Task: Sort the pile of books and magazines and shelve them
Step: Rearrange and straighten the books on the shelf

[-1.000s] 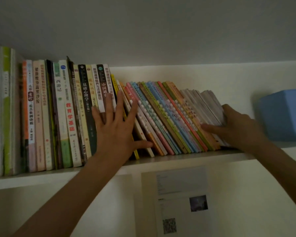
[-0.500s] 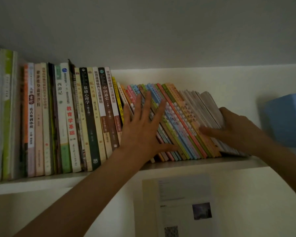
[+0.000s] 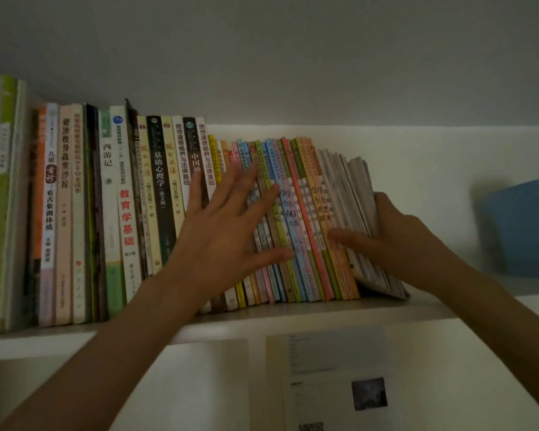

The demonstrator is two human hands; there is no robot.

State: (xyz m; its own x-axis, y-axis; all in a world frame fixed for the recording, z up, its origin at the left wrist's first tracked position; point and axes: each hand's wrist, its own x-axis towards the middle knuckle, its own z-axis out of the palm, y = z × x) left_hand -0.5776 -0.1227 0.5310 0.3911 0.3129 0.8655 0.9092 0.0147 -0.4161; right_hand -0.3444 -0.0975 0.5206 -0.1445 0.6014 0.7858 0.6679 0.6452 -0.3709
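— What is recorded of the hands?

— The left hand is laid flat, fingers spread, against the spines of the thin coloured books on the shelf. The right hand is wrapped round the grey magazines at the row's end, thumb in front; the fingers behind are hidden.

— What is obscured?

— Lower spines are covered by the left hand. The blue box is cut off at the right edge. The sheet of paper below is too dim to be read.
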